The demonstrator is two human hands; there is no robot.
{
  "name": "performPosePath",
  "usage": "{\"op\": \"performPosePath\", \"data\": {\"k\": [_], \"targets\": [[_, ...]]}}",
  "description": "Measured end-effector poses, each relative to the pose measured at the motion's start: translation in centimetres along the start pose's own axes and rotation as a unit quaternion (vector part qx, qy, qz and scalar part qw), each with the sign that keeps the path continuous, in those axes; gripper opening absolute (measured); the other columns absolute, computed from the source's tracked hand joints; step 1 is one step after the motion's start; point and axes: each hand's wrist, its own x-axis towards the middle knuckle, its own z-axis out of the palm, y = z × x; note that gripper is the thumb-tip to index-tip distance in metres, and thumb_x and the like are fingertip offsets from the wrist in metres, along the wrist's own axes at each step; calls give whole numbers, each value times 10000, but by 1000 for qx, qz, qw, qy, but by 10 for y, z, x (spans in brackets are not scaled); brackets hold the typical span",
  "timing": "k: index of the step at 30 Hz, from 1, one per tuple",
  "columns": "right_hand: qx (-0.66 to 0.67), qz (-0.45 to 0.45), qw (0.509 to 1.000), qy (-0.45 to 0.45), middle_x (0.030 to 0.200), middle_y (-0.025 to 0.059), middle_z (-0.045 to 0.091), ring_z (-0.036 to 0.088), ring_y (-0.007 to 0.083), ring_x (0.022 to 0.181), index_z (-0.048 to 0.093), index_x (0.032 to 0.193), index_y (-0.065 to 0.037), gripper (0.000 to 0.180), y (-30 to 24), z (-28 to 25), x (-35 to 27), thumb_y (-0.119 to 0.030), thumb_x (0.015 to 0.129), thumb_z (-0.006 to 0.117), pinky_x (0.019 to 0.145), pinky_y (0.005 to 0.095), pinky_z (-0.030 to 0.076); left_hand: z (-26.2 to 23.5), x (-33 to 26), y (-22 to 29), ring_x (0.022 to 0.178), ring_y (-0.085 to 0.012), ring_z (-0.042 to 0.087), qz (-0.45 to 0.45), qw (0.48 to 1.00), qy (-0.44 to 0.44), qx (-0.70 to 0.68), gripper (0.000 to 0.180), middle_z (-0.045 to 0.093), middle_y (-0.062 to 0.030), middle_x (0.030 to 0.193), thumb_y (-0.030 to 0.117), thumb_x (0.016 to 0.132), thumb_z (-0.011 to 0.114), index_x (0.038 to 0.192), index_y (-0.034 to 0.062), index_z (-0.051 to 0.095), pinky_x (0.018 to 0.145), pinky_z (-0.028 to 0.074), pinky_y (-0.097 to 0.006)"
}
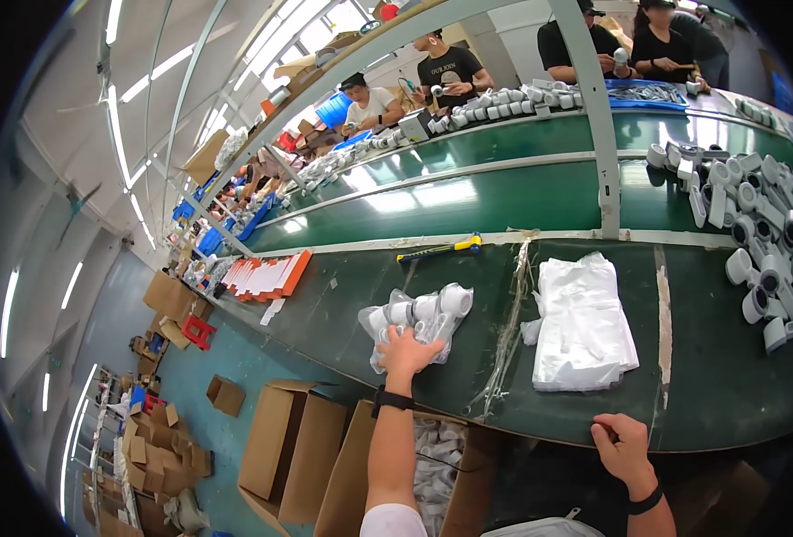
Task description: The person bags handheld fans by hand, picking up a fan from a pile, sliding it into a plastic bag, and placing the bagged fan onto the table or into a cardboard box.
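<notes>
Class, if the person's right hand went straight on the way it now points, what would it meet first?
Probably the stack of whitish plastic bags, ahead of the right hand on the tabletop, though depth is hard to judge.

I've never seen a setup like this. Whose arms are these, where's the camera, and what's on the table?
There's no machine arm here: these are a person's own bare hands, seen from a camera worn on their head. Its very wide lens makes straight edges bend.

The left hand spreads over a clear bag of white parts; whether it grips the bag is hard to tell. The right hand is loosely curled by the table's front edge, with nothing visible in it.

Also on the dark green table are a stack of plastic bags, a yellow-and-black hammer and, farther right, a pile of white-and-grey parts.
</notes>
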Motion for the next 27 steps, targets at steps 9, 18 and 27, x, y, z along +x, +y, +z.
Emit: {"op": "performPosePath", "data": {"k": [9,18,27], "targets": [[-8,-11,1000,1,657,91,600,544,140,526,675,890,12,100,0,1,1,-41,807,691,508,261,426,-4,0,6,1334,-493,271,5,1000,0,13,838,305,-136,1472,561,616,683,1312,112,559,1003,322,-642],[-22,-19,1000,8,656,90,587,551,167,514,668,883,-1,91,1,2,-1,-39,805,695,493,271,424,-2,-2,-3,1278,-453,342,20,999,33,-23,787,381,-102,1430,542,603,694,1248,98,619,1005,354,-593],[-30,-9,1000,2,660,86,587,542,156,515,668,887,-1,85,-2,4,1,-31,811,690,493,267,420,5,0,-15,1225,-436,414,34,997,64,-9,822,428,-113,1407,588,594,700,1233,77,628,991,401,-527]]}}
